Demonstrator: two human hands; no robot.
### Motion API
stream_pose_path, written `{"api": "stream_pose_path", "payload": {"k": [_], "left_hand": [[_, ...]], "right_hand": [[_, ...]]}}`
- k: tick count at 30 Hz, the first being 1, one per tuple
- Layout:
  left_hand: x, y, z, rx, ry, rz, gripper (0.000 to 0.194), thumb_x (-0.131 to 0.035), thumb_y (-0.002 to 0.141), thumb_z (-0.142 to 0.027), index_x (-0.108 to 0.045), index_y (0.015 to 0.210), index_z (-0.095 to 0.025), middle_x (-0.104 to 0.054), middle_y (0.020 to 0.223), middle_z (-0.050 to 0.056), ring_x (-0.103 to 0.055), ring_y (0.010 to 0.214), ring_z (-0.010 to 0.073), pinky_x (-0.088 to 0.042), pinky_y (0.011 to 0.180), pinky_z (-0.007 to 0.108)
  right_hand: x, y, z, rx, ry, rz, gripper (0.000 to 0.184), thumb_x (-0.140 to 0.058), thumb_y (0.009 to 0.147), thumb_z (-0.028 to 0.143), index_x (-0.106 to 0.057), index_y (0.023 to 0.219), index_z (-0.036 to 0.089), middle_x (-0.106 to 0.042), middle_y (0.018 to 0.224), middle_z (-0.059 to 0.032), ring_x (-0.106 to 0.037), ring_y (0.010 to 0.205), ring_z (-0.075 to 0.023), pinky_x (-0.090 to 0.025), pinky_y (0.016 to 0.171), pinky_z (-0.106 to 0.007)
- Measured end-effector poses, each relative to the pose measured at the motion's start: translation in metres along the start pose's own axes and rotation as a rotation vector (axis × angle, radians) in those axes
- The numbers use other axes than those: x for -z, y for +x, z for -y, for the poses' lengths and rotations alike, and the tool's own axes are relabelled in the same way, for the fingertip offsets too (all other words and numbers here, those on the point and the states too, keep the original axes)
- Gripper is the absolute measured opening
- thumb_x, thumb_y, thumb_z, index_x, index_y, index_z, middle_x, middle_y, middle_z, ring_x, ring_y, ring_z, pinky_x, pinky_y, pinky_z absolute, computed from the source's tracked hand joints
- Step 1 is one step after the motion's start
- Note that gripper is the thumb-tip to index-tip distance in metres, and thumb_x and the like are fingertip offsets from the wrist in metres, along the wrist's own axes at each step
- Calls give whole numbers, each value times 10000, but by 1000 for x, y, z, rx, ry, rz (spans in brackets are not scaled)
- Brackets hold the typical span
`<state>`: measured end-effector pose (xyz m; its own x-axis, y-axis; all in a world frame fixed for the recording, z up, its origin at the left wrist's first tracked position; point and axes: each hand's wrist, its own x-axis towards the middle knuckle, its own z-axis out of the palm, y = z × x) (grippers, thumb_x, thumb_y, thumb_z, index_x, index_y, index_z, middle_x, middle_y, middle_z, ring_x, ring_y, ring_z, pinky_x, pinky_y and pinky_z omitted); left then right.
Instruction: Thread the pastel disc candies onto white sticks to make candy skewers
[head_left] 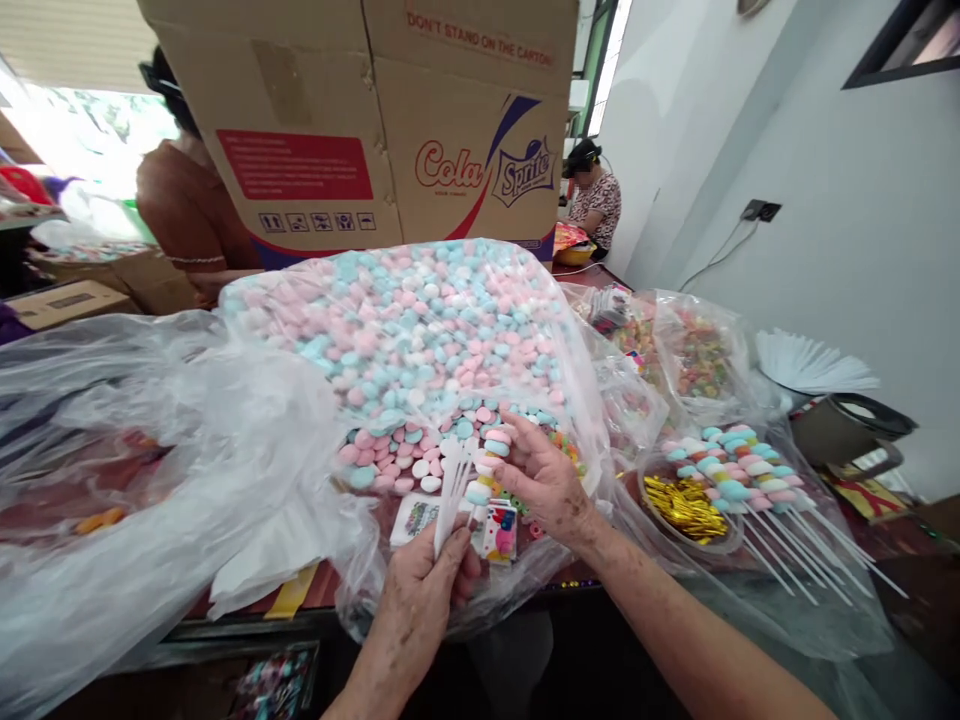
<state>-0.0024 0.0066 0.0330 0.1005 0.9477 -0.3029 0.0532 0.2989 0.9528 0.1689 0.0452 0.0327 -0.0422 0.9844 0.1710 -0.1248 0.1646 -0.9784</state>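
My left hand (424,578) is closed around a bundle of white sticks (453,485) that fan upward. One of its sticks carries a candy skewer (491,466) of pink, white, blue and yellow pieces. My right hand (551,485) has its fingers curled around the skewer's upper part, touching the candies. Behind both hands, a large clear plastic bag (577,370) spills pink, blue and white round candies (450,330). Beneath the hands lie printed cards (499,530), with small ring-shaped candies (517,505) beside them.
At right, finished-looking skewers (739,465) lie beside a bowl (652,515) of gold twist ties (684,505). A grey jug (851,435) and white strips (814,362) stand farther right. A big carton (390,100) blocks the back; two people (596,195) sit beyond.
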Motion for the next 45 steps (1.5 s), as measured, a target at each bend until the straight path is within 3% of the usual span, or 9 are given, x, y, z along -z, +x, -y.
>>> {"api": "stream_pose_path", "payload": {"k": [7,11,16,21,25,30,35,39,45], "left_hand": [[-15,4,-4,-22,65,-84,559,-795,535,-654,-725,790,-161,-618,511,-5,-497,420,147,-361,379,245],[-15,7,-8,-35,84,-72,594,-804,461,-699,-738,734,-176,-646,548,20,-566,522,197,-453,444,280],[-3,12,-5,-76,46,-157,605,-797,525,-679,-748,833,-160,-625,583,-2,-491,491,141,-362,389,229],[0,15,-3,-51,-25,-179,617,-785,574,-666,-724,899,-145,-575,564,-39,-394,437,82,-301,368,190],[-5,14,-1,-78,-54,-201,585,-769,618,-645,-696,887,-131,-579,561,-41,-369,408,60,-260,354,176],[-6,12,8,-89,-137,-170,520,-743,684,-602,-666,866,-121,-561,554,-51,-390,397,50,-255,360,156],[-4,13,16,-91,-177,-206,513,-711,697,-611,-655,878,-134,-567,529,-59,-351,339,46,-227,329,162],[0,14,25,-133,-186,-151,443,-672,757,-589,-607,743,-151,-555,475,-47,-364,325,54,-242,324,167],[2,11,26,-122,-152,-79,399,-656,805,-539,-555,684,-173,-433,387,-91,-307,322,44,-208,347,160]], "right_hand": [[12,-4,15,322,-452,15,487,-576,885,291,-561,1371,274,-622,1330,-47,-585,1216,-218,-459,1070,-355],[33,-9,22,243,-317,-80,508,-598,871,330,-552,1375,289,-647,1263,-37,-645,1089,-202,-541,942,-331],[104,-24,63,192,-268,-390,544,-630,832,336,-543,1362,248,-672,1160,-46,-651,989,-188,-556,851,-314],[196,-50,110,92,-933,-504,491,-523,794,252,-656,1266,228,-693,1164,-66,-650,977,-233,-524,878,-373],[245,-68,93,-20,-1420,-402,483,-461,785,233,-700,1201,172,-719,1080,-144,-655,978,-296,-496,904,-452],[268,-83,56,71,-1505,-333,347,-450,888,368,-722,1063,242,-713,973,-191,-648,950,-342,-472,892,-514],[234,-63,62,264,-1448,-391,290,-451,908,418,-689,1031,306,-706,1018,-175,-634,1024,-352,-434,956,-494],[150,-33,64,307,-1096,-274,276,-487,893,387,-715,1014,288,-732,1045,-100,-662,1007,-304,-469,966,-462],[21,-7,33,-21,-567,109,219,-558,867,338,-716,985,244,-733,886,-17,-658,798,-207,-503,725,-317]]}}
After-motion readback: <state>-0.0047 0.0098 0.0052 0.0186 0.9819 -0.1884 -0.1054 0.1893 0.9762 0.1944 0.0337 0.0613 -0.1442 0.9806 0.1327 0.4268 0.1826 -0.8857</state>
